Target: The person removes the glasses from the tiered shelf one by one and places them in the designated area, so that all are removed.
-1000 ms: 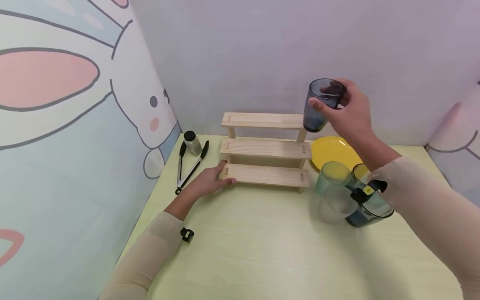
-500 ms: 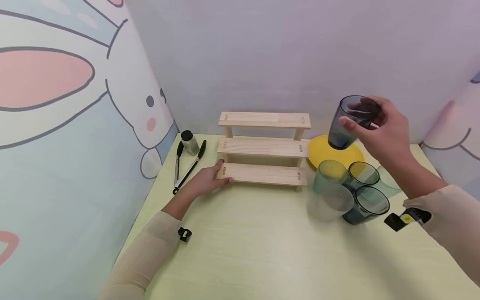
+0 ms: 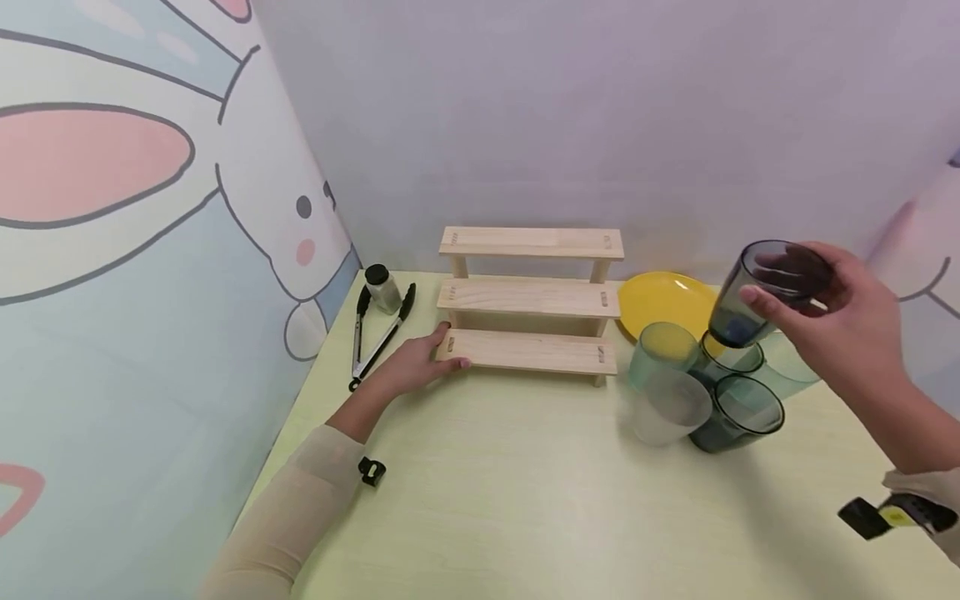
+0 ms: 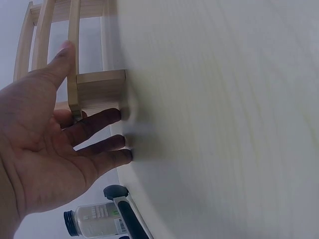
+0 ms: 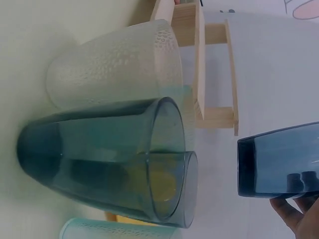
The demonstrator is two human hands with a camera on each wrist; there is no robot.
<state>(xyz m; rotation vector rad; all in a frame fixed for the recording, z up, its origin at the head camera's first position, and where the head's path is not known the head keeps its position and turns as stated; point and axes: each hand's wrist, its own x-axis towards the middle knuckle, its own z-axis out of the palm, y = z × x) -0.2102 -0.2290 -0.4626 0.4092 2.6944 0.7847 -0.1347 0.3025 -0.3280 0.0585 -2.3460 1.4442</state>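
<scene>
My right hand (image 3: 858,325) grips a dark blue-grey drinking glass (image 3: 738,292) near its rim, thumb in front. Slightly tilted, the glass overlaps the rear dark glass (image 3: 705,371) in the head view; the right wrist view shows its base above the standing glasses. At the left end of a three-step wooden shelf (image 3: 532,296), my left hand (image 3: 408,367) holds the lowest step. In the left wrist view the thumb (image 4: 62,59) lies on the board and the index finger bends round behind it, the other fingers spread. A front dark glass (image 3: 738,412) stands beside a frosted clear one (image 3: 667,408).
Green tumblers (image 3: 660,354) stand among the glasses on the right. A yellow plate (image 3: 663,296) lies behind them. Black-tipped tongs (image 3: 382,346) and a black-lidded jar (image 3: 384,292) sit left of the shelf. Walls (image 3: 525,108) rise behind and to the left.
My right hand has carried the dark glass right and down, from beside the top step to over the group of glasses. My left hand stays on the shelf.
</scene>
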